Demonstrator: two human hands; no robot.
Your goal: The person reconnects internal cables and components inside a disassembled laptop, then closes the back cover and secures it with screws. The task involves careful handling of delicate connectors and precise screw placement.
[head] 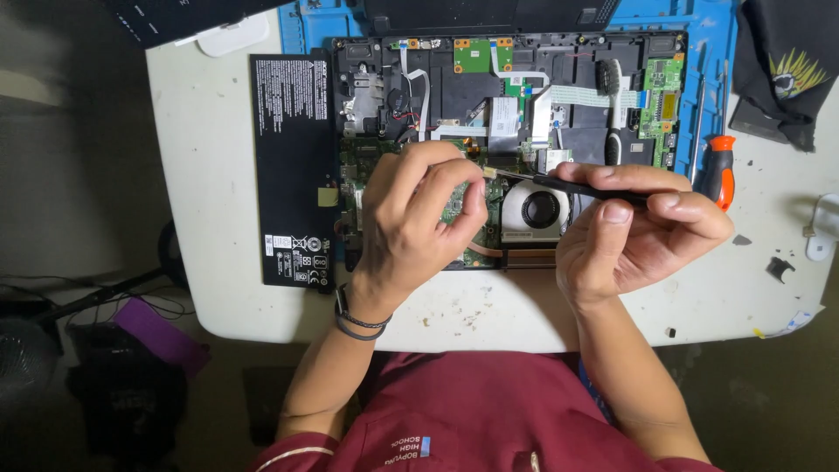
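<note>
We see our left hand (418,223) curled into a loose fist, knuckles up, thumb and forefinger pinched together at the front, the wrist wearing two dark bands. Our right hand (634,229) lies palm-inward beside it, fingers stretched leftward and thumb pressed along them in a closed pinch. Both forearms rise bare from maroon sleeves, angling inward, the hands near but apart.

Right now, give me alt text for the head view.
Right hand holds a thin black tool, tip by the left hand, over an opened laptop. A black battery lies beside it and an orange-handled screwdriver on the white table.
</note>
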